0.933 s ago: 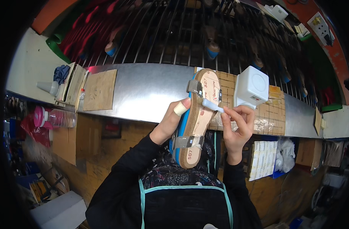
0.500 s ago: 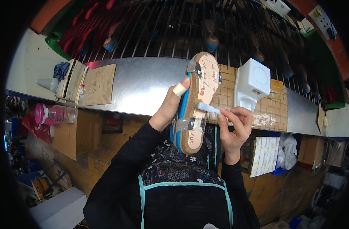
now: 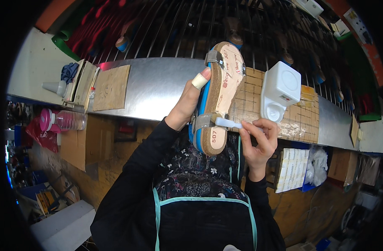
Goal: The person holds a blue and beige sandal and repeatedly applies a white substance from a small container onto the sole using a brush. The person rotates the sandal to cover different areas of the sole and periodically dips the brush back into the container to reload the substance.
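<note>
My left hand point(image 3: 184, 104), a pale wrap on its thumb, grips a sandal sole point(image 3: 231, 77) by its left side. The sole has a cork-coloured rim, a blue layer along the left side, a pale printed underside and grey straps folded over its edges. It is held tilted, narrow end toward me. In my right hand point(image 3: 261, 144), thumb and fingers pinch a small brush point(image 3: 228, 123) with a whitish handle. The brush tip touches the sole at the lower grey strap point(image 3: 204, 121). My left fingers behind the sole are hidden.
A white plastic dispenser point(image 3: 282, 85) with a round cup stands on taped cardboard point(image 3: 298, 125) on the metal bench point(image 3: 158, 83). Beyond runs a rack of metal bars point(image 3: 170, 33) bearing several shoes. At left are a cardboard piece point(image 3: 112, 88) and a pink-lidded bottle point(image 3: 70, 121).
The sole has shifted slightly upward and away from me. The brush has moved along it toward the near end, from the middle to the lower strap. Both hands keep their hold.
</note>
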{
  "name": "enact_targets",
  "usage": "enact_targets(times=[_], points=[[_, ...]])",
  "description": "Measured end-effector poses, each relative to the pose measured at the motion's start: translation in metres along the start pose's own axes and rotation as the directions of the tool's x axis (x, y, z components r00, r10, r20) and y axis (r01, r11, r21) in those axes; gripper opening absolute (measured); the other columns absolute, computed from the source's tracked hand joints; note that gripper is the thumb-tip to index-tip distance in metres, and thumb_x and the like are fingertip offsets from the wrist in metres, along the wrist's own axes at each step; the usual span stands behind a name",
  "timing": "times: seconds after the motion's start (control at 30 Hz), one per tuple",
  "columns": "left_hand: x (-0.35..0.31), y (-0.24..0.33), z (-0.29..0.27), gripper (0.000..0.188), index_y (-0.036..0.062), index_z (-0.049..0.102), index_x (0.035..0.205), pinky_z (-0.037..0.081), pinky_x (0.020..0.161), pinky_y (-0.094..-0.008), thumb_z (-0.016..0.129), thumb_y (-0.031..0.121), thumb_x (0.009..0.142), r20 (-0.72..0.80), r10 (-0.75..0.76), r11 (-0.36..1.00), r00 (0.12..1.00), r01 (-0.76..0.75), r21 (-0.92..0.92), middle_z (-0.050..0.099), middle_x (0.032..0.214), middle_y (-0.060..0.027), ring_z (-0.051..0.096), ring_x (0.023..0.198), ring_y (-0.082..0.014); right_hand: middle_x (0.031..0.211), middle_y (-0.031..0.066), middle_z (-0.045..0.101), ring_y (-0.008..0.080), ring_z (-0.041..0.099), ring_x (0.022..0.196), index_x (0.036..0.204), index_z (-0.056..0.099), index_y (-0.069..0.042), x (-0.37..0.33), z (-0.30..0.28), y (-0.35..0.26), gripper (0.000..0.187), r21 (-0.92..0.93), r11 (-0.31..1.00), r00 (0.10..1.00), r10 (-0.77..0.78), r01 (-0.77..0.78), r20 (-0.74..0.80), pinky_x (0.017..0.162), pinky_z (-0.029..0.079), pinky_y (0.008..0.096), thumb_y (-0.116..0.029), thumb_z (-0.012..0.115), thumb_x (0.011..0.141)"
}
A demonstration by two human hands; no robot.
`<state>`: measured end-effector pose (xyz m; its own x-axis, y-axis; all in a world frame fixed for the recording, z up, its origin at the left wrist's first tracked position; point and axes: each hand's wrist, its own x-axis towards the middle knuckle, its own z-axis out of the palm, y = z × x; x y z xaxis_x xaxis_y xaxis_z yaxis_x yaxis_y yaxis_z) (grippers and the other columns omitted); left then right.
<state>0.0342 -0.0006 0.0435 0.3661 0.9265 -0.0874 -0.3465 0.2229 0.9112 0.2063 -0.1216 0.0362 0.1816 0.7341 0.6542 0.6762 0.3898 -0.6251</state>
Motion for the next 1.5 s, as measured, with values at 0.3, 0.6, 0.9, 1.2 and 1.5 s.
enact_targets(times=[0.3,0.6,0.9,1.2,1.5], points=[[0.001,-0.003,-0.001,0.079,-0.0060,0.054,0.126,0.056,0.080,-0.0276,0.048,0.065,0.091,0.065,-0.023,0.999,0.998,0.026,-0.048,0.066,0.109,-0.0186,0.068,0.094,-0.0192,0.092,0.0039,0.059,0.0180,0.054,0.084,0.094,0.077,-0.013,0.018,-0.010,0.009,0.027,0.129,0.981,0.989,-0.146,0.142,0.022,0.073,0.041,0.0297,-0.008,0.083,0.068],[-0.005,0.000,-0.005,0.073,-0.0021,0.052,0.129,0.056,0.085,-0.0301,0.044,0.062,0.095,-0.085,0.169,0.964,0.982,-0.182,-0.194,0.064,0.114,-0.0170,0.066,0.100,-0.0185,0.089,0.0034,0.057,0.0108,0.052,0.067,0.093,0.076,-0.007,0.006,0.008,-0.010,0.016,0.128,0.971,0.977,0.192,-0.203,0.088,0.069,0.042,0.0260,-0.006,0.078,0.077],[-0.012,-0.007,-0.039,0.081,0.0005,0.042,0.140,0.045,0.099,-0.0355,0.042,0.066,0.092,-0.140,0.352,0.931,0.926,-0.330,0.156,0.054,0.132,-0.0142,0.055,0.117,-0.0218,0.089,0.0013,0.058,0.0114,0.052,0.069,0.095,0.077,-0.011,-0.014,0.001,-0.027,0.020,-0.023,0.973,0.966,0.233,-0.232,0.111,0.077,0.031,0.0285,-0.010,0.080,0.075],[-0.005,0.003,-0.027,0.072,-0.0039,0.056,0.122,0.054,0.084,-0.0301,0.039,0.061,0.097,-0.228,0.347,0.937,0.910,-0.347,0.042,0.065,0.112,-0.0164,0.066,0.099,-0.0183,0.094,0.0016,0.058,0.0134,0.052,0.076,0.097,0.077,-0.015,-0.016,0.009,-0.023,0.030,-0.024,0.998,0.996,0.062,-0.064,-0.066,0.077,0.030,0.0294,-0.013,0.085,0.068],[0.014,0.014,-0.023,0.083,-0.0015,0.048,0.134,0.059,0.083,-0.0301,0.037,0.069,0.092,-0.083,0.194,0.978,0.978,-0.199,-0.068,0.064,0.118,-0.0189,0.068,0.102,-0.0198,0.096,0.0009,0.054,0.0145,0.053,0.077,0.099,0.077,-0.015,-0.016,-0.006,-0.016,0.038,-0.244,0.957,0.982,-0.178,0.158,-0.062,0.078,0.028,0.0313,-0.011,0.087,0.063]])
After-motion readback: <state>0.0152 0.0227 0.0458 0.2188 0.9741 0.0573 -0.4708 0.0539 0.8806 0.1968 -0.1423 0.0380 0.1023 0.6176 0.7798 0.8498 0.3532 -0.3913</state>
